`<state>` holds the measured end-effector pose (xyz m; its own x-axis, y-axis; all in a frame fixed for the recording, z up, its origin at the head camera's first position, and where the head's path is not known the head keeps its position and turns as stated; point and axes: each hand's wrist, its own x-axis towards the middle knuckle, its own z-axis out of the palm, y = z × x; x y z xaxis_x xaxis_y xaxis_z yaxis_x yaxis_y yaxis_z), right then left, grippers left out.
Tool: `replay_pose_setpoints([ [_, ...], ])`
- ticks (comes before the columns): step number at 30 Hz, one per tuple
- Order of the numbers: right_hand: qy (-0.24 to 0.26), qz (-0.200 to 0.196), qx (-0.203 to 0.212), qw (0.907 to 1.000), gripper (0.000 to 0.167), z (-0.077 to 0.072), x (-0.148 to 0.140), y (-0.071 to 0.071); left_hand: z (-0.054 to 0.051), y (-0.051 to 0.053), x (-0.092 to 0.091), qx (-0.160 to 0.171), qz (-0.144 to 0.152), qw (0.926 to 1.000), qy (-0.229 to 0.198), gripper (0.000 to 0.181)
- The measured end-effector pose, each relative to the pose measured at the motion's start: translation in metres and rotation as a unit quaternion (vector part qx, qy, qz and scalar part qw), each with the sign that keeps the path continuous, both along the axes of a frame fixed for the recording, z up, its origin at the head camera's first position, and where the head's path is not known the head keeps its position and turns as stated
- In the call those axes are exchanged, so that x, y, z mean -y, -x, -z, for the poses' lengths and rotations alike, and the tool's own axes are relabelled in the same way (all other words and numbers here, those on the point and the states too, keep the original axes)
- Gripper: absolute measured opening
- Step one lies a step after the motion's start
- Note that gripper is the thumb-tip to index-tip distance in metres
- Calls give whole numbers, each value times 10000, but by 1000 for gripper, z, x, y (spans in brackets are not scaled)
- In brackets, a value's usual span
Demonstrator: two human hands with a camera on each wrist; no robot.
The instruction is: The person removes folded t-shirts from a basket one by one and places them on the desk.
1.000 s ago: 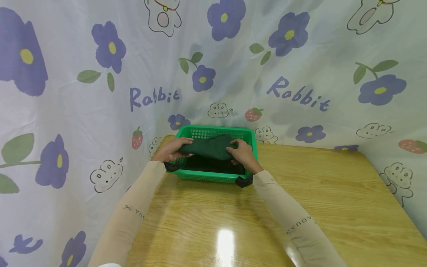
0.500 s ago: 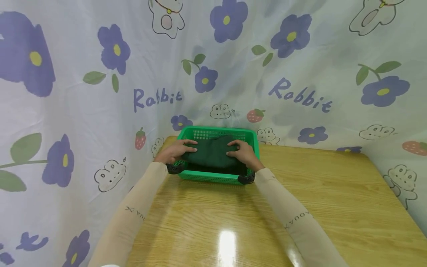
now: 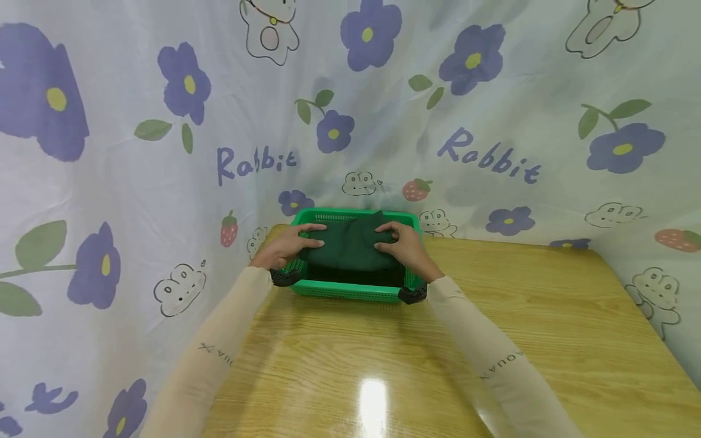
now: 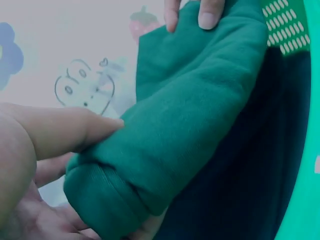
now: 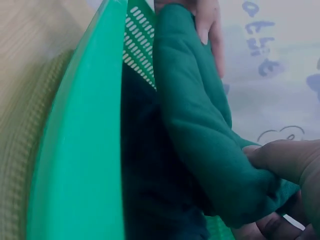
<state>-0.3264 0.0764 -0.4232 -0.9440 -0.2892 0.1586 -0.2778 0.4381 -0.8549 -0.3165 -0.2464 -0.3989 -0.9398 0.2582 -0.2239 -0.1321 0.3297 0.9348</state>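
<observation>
A folded dark green cloth is held over the green plastic basket, one hand at each end. My left hand grips its left end, with the thumb on top and other fingers underneath, as the left wrist view shows. The right hand pinches the opposite end; in the right wrist view its thumb presses on the fabric. One corner of the cloth sticks up beside the right fingers. Beneath it, very dark fabric lies inside the basket.
Black handles sit at the basket's front corners. The basket stands at the back left of a wood-grain table, close to a hanging curtain printed with flowers and rabbits. Light glares off the table's front.
The green cloth, held as a narrower roll a second ago, now looks broader and hangs lower at its front edge. A corner has risen by the right hand. Both hands stay at its ends.
</observation>
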Motion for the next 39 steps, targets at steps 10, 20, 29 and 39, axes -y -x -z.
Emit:
replay_pose_setpoints([
  [10, -208, 127, -303, 9992, 33, -13, -31, -10, -4, -1, -23, -233, 360, 9974, -575, 52],
  [20, -91, 238, -276, 9993, 34, -26, -58, -21, -10, -5, -42, -1057, 536, 9928, 159, 54],
  [29, -168, 327, -224, 9991, 39, -28, -85, -28, -20, -11, -64, -1080, 828, 9903, 293, 52],
  [39, -57, 436, -148, 9989, 40, -28, -120, -40, -23, -15, -97, -1108, 1097, 9875, 220, 52],
])
